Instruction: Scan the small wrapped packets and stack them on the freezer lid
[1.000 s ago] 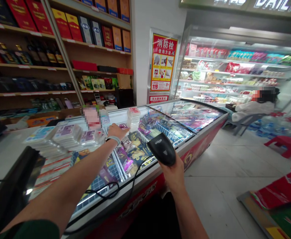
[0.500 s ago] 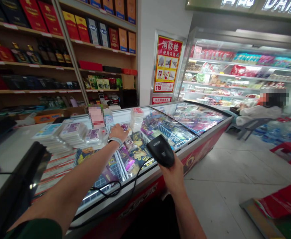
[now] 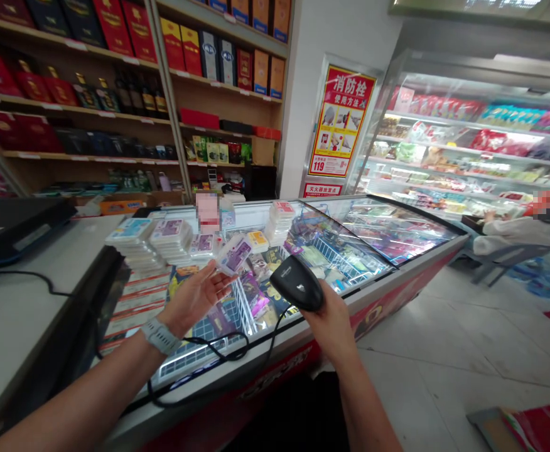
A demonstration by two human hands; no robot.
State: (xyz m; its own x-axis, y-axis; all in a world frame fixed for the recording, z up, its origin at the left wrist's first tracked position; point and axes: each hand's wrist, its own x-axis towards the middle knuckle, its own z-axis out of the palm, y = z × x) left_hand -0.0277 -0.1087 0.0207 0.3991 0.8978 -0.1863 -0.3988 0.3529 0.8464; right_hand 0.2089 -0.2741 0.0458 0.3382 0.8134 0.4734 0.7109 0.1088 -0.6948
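Observation:
My left hand (image 3: 197, 295), with a pale watch (image 3: 161, 336) on the wrist, is closed by its fingertips on a flat clear plastic case with a purple label (image 3: 235, 255). The case is held tilted above the freezer's glass. A black corded barcode scanner (image 3: 296, 284) is gripped in my right hand (image 3: 334, 323), its head pointing left towards the case. Behind the left hand are stacks of similar cases, with a blue label (image 3: 131, 231), a purple label (image 3: 170, 229) and a red label (image 3: 283, 210). A yellow-labelled case (image 3: 258, 241) lies near them.
The chest freezer (image 3: 378, 292) holds bagged goods in wire baskets. The scanner's black cable (image 3: 218, 351) loops over its near edge. A white counter (image 3: 34, 301) with a black device (image 3: 21, 229) is at left. A seated person (image 3: 522, 229) is at right near the chilled shelves (image 3: 454, 154).
My left hand has drawn back from among the stacks, bringing a purple-labelled case up towards me. The scanner stays in my right hand. The view has turned left.

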